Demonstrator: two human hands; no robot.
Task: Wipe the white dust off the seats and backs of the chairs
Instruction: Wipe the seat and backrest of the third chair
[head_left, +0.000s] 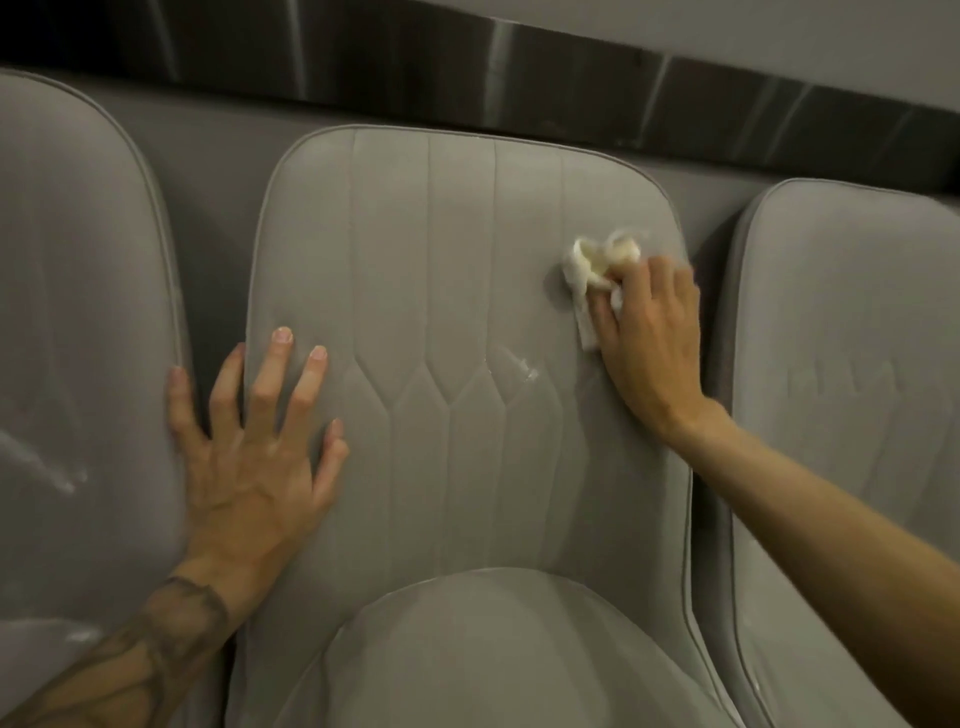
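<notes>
A grey upholstered chair stands in the middle; its stitched back (457, 291) faces me and its seat (493, 654) is at the bottom. My right hand (649, 338) presses a crumpled white cloth (597, 270) against the upper right of that back. My left hand (254, 441) lies flat with fingers spread on the back's left edge, reaching across the gap to the left chair. A white dust smear (522, 366) shows on the back just left of my right hand. The seat carries a pale dusty film.
A matching grey chair (78, 312) stands at the left with white streaks (47, 462) low on its back. Another grey chair (852, 364) stands at the right, faintly dusty. Behind the chairs runs a dark shiny wall band (467, 67).
</notes>
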